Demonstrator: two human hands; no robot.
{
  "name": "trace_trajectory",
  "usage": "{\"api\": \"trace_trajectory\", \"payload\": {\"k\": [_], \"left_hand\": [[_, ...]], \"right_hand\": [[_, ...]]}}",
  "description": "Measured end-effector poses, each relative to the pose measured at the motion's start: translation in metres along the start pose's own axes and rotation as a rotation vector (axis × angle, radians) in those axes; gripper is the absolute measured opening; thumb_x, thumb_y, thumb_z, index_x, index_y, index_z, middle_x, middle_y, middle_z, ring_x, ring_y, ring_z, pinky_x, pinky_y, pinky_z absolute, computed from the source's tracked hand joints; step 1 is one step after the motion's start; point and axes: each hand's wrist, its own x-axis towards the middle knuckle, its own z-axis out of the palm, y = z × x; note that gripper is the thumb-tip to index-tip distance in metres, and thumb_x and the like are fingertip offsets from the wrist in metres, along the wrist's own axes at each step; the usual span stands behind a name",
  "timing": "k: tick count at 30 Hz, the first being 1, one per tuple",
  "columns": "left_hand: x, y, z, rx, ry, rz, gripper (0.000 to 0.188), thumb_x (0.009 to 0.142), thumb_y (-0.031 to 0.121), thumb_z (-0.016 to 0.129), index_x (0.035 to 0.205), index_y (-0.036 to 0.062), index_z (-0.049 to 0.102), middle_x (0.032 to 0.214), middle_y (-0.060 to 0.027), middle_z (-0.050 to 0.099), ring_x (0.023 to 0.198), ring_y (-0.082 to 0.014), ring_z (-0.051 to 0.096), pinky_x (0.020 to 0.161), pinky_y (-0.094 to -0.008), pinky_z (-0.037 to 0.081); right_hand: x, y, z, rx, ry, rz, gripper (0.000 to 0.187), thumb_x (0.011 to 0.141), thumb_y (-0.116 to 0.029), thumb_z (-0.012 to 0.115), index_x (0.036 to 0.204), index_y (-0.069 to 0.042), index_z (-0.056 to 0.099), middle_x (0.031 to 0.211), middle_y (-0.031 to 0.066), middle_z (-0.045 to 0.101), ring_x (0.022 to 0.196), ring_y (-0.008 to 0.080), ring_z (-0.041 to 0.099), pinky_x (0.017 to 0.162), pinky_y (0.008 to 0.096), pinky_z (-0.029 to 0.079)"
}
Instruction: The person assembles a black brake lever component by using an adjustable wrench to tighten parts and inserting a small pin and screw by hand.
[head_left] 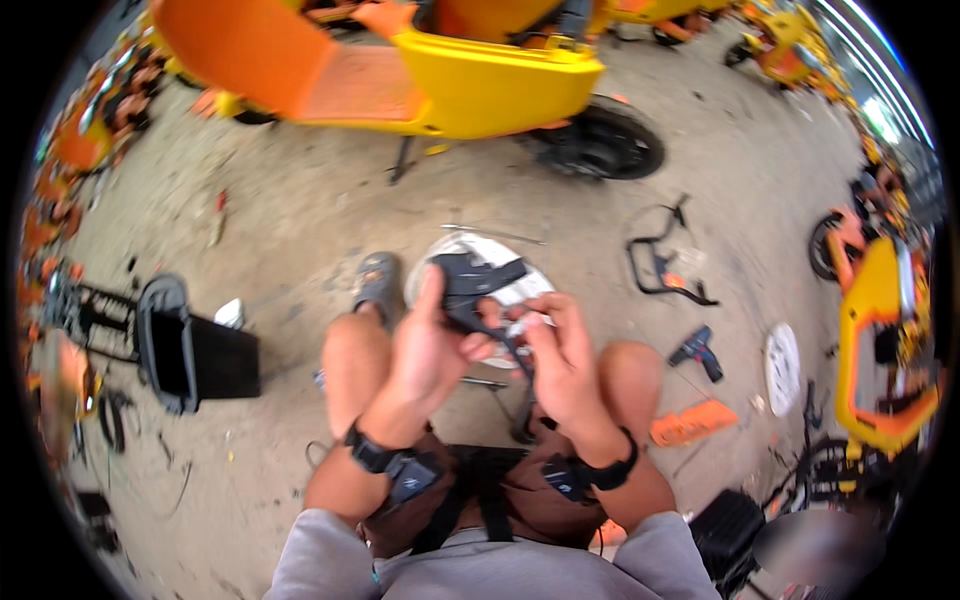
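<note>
In front of my knees, my left hand (pixel 420 355) is closed around a black bracket-like part (pixel 462 278) with a flat arm jutting out to the right. A thin dark strip or cable (pixel 522 362) hangs from it between my legs. My right hand (pixel 565 370) sits against the part's right side, its thumb and fingers pinched together. A small pale bit shows at those fingertips, too blurred to name. Below both hands, partly covered by them, a white rounded piece (pixel 425 265) lies on the floor.
A yellow-orange scooter (pixel 490 85) stands ahead. On the floor to the right lie a bent black frame (pixel 640 265), a cordless drill (pixel 697 352), an orange piece (pixel 692 424) and a white disc (pixel 783 370). A black bin-shaped box (pixel 220 355) lies left. A thin metal rod (pixel 495 234) lies beyond my hands.
</note>
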Motion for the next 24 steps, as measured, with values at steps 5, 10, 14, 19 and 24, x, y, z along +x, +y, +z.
{"api": "trace_trajectory", "payload": {"k": [5, 10, 14, 19, 24], "left_hand": [[-0.008, 0.002, 0.001, -0.012, 0.027, 0.055, 0.056, 0.104, 0.045, 0.026, 0.112, -0.0021, 0.054, 0.097, -0.0149, 0.063, 0.061, -0.0149, 0.041, 0.061, -0.0295, 0.040], [-0.005, 0.000, 0.009, -0.012, 0.054, 0.070, 0.050, 0.104, 0.041, 0.029, 0.113, -0.0019, 0.055, 0.107, -0.0175, 0.065, 0.060, -0.0129, 0.041, 0.061, -0.0287, 0.040], [-0.002, 0.003, 0.000, 0.137, 0.051, 0.118, 0.042, 0.103, 0.034, 0.038, 0.114, -0.0030, 0.055, 0.106, -0.0185, 0.065, 0.057, -0.0105, 0.038, 0.056, -0.0257, 0.037], [-0.007, 0.012, 0.012, 0.305, 0.168, 0.125, 0.035, 0.100, 0.033, 0.049, 0.085, 0.0024, 0.057, 0.072, -0.0046, 0.058, 0.045, -0.0085, 0.031, 0.042, -0.0244, 0.026], [-0.010, 0.014, 0.003, 0.211, 0.237, 0.091, 0.029, 0.096, 0.030, 0.058, 0.079, 0.0075, 0.051, 0.065, 0.0017, 0.045, 0.045, -0.0069, 0.031, 0.041, -0.0229, 0.023]], "right_hand": [[-0.010, -0.015, 0.008, -0.196, -0.061, 0.021, 0.013, 0.100, -0.012, 0.044, 0.108, -0.001, 0.045, 0.094, 0.0094, 0.060, 0.077, 0.0119, 0.058, 0.066, 0.0244, 0.046], [-0.005, 0.000, 0.002, -0.264, -0.076, -0.170, 0.014, 0.101, -0.011, 0.044, 0.108, 0.001, 0.045, 0.091, 0.0102, 0.059, 0.082, 0.0137, 0.060, 0.073, 0.0277, 0.047], [-0.004, -0.011, -0.001, -0.193, -0.050, -0.064, 0.014, 0.101, -0.010, 0.043, 0.108, 0.001, 0.044, 0.091, 0.0089, 0.058, 0.084, 0.0136, 0.060, 0.074, 0.0265, 0.048], [-0.001, -0.012, -0.012, 0.016, -0.120, 0.073, 0.015, 0.102, -0.014, 0.042, 0.111, -0.001, 0.044, 0.092, 0.0075, 0.059, 0.063, 0.0045, 0.049, 0.058, 0.0193, 0.041], [0.001, -0.021, -0.018, 0.167, -0.209, 0.254, 0.014, 0.103, -0.017, 0.041, 0.113, -0.006, 0.043, 0.091, 0.0090, 0.061, 0.046, -0.0001, 0.031, 0.040, 0.0168, 0.026]]}}
